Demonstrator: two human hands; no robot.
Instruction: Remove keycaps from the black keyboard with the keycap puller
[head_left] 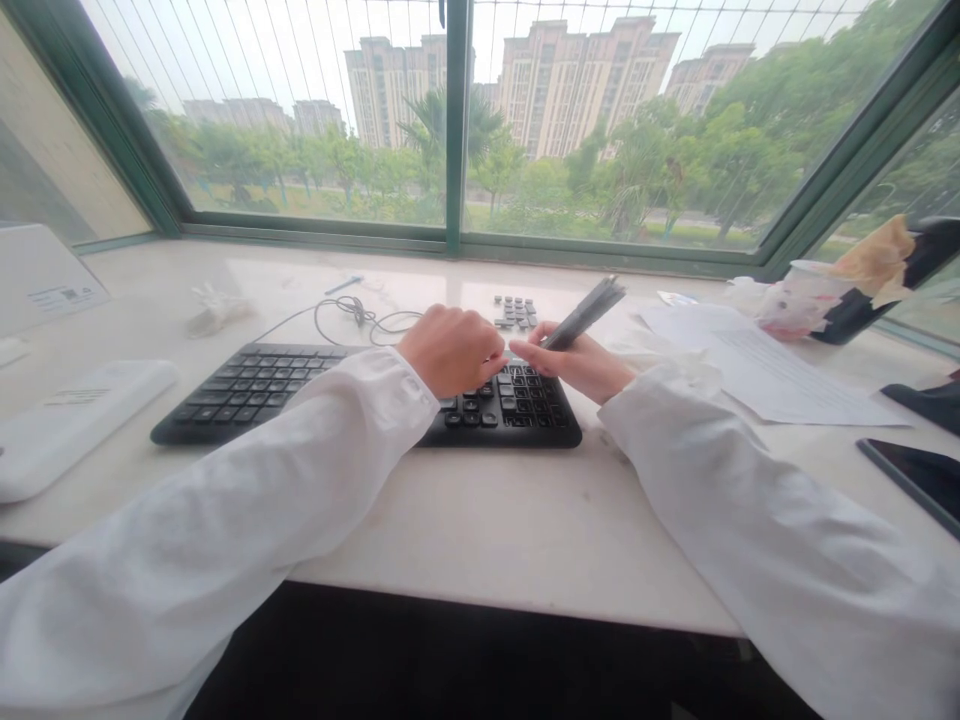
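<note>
White counter [480, 520] bears keyboard [240, 385]; right grip [581, 363] clasps grey tool [589, 312], left grip [454, 350] too hidden to tell.

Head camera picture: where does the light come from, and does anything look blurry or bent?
Head view: daylight enters through the window, the sky nearly white; reflected brightness on the counter near the glass; key markings on the keyboard too soft to read; window frame slanting at both sides, probably wide-angle stretch.
</note>
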